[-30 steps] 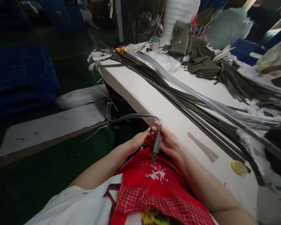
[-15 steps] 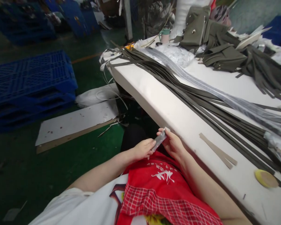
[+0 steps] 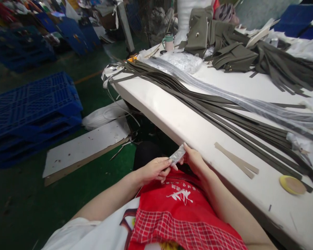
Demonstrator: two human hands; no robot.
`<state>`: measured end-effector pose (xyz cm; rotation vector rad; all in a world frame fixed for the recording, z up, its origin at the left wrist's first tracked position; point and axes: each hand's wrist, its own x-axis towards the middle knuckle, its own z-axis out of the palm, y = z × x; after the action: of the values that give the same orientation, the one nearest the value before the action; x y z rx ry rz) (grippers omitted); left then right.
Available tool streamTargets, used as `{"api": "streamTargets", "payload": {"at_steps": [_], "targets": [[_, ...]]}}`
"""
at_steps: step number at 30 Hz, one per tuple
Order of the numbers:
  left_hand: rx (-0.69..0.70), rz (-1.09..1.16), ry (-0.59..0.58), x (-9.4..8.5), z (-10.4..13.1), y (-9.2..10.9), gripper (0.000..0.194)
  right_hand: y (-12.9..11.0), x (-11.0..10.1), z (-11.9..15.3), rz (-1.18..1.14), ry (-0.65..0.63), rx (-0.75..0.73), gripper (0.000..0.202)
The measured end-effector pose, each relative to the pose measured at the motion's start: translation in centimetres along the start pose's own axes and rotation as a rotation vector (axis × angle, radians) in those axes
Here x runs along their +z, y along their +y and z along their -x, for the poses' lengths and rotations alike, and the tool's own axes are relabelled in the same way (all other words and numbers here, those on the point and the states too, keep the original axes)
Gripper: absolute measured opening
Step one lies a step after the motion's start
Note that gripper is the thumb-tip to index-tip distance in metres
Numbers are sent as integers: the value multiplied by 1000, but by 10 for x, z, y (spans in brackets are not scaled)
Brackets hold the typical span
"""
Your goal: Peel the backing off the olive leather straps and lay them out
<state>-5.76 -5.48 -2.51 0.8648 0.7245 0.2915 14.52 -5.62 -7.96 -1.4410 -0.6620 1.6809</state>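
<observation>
Between my hands, above my lap, is a small flat grey piece with a whitish, shiny surface (image 3: 177, 155); what it is I cannot make out. The fingers of my left hand (image 3: 156, 169) pinch its lower left end. Its upper right end is gripped by my right hand (image 3: 193, 158), thumb on top and the other fingers partly hidden behind. Both hands are over the red apron (image 3: 181, 187), just off the near edge of the white table (image 3: 169, 121).
Long dark strips (image 3: 198, 100) run along the table. Two short beige strips (image 3: 236, 159) and a yellow tape roll (image 3: 292, 184) lie nearer. Olive bags (image 3: 232, 57) and a pink-green cup (image 3: 168, 42) stand farther back. Blue pallets (image 3: 33, 114) are stacked on the floor, left.
The grey piece has turned in my hands and its face now looks paler. My left fingers have shifted on it. The whole view has swung slightly to the right.
</observation>
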Motion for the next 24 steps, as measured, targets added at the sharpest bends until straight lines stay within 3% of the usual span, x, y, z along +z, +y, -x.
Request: {"api": "streamTargets", "payload": {"at_steps": [2, 4, 6, 9, 11, 13, 16, 17, 19, 21, 24], "targets": [[25, 44, -16, 2, 5, 14, 43, -8, -8, 9, 336, 102, -182, 52], [42, 77, -36, 7, 8, 29, 42, -17, -13, 17, 467, 152, -476, 41], [73, 119, -76, 13, 10, 47, 38, -24, -10, 24, 422, -59, -630, 49], [197, 230, -112, 21, 7, 73, 29, -20, 7, 33, 354, -479, -469, 40], [328, 284, -73, 21, 0, 88, 29, -11, 23, 40, 330, -532, -329, 49], [494, 250, 46, 18, -12, 96, 30, -4, 34, 51, 277, -552, -254, 55], [749, -92, 320, 14, -32, 95, 35, -11, 38, 73, 240, -598, -248, 55], [790, -279, 383, 15, -37, 91, 35, -18, 35, 79, 238, -592, -279, 54], [775, -651, 393, 20, -42, 80, 36, -37, 22, 85, 233, -534, -370, 52], [710, -900, 281, 27, -41, 69, 41, -59, 2, 80, 245, -406, -440, 53], [629, -991, 130, 36, -34, 55, 53, -87, -29, 59, 433, -118, -477, 52]]}}
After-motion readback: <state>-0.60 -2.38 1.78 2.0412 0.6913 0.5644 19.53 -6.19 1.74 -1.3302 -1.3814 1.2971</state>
